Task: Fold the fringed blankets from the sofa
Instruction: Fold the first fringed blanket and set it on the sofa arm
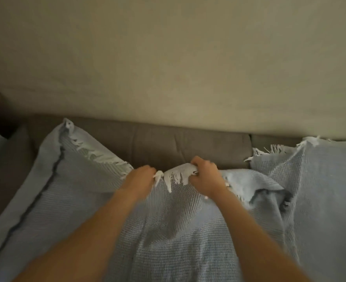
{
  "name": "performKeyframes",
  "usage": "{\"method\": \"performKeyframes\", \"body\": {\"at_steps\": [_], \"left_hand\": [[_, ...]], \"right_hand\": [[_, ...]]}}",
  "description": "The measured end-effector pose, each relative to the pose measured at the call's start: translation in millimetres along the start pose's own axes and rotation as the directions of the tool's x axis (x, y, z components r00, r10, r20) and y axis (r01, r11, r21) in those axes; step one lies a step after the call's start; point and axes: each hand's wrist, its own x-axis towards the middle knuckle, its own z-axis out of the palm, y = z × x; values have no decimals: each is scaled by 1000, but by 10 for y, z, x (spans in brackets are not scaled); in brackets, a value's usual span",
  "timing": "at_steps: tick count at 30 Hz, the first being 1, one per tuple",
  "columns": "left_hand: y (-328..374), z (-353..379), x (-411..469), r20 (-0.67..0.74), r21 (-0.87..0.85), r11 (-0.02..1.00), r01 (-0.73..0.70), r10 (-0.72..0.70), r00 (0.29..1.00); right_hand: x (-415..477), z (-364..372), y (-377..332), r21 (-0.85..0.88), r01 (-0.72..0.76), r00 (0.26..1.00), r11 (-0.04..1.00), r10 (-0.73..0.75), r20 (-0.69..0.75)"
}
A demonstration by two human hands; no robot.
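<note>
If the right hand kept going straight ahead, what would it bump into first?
Probably the sofa backrest, right behind the blanket edge that the right hand grips. Depth is hard to judge in this one view.

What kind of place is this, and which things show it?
Most likely a living room in a home. A grey upholstered sofa stands against a plain wall, and light blue fringed blankets lie spread over it, one gripped at its edge by the left hand and the right hand.
</note>
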Motion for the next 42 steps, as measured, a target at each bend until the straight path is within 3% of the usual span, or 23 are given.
{"method": "performKeyframes", "body": {"at_steps": [5,9,12,17,22,25,30,33,37,40,42], "left_hand": [[151,-60,-450,-151,-352,935,34,-93,984],[319,-232,-810,-58,-648,756,-86,64,996],[475,-359,-1048,37,-641,759,-113,178,983],[331,-442,-1324,-142,-629,767,-130,51,989],[147,-534,-1512,-248,-602,789,-118,-44,968],[47,-626,-1554,-310,-630,769,-110,-119,943],[-90,-909,-1498,-429,-721,689,-73,-361,828],[-78,-1072,-1488,-443,-810,582,-77,-521,730],[-102,-1134,-1449,-329,-912,406,-50,-653,682],[-255,-1098,-1426,-256,-910,412,44,-641,724],[-362,-1017,-1432,-213,-878,466,109,-584,783]], "right_hand": [[-503,-126,-380,205,38,996,978,-20,-88],[-877,-184,-643,219,138,986,966,-114,-120],[-1080,-217,-797,204,187,978,961,-162,-132],[-1336,-118,-912,144,99,982,985,-73,-175],[-1459,221,-928,2,68,997,998,-68,27],[-1487,432,-923,-81,-27,988,996,39,148],[-1590,568,-942,-159,-91,960,983,129,250],[-1582,576,-1027,-270,-200,956,942,247,156],[-1535,420,-1307,-552,-201,979,809,186,-83],[-1521,185,-1507,-480,-208,955,852,72,-287],[-1499,57,-1580,-279,-111,885,954,-33,-464]]}}
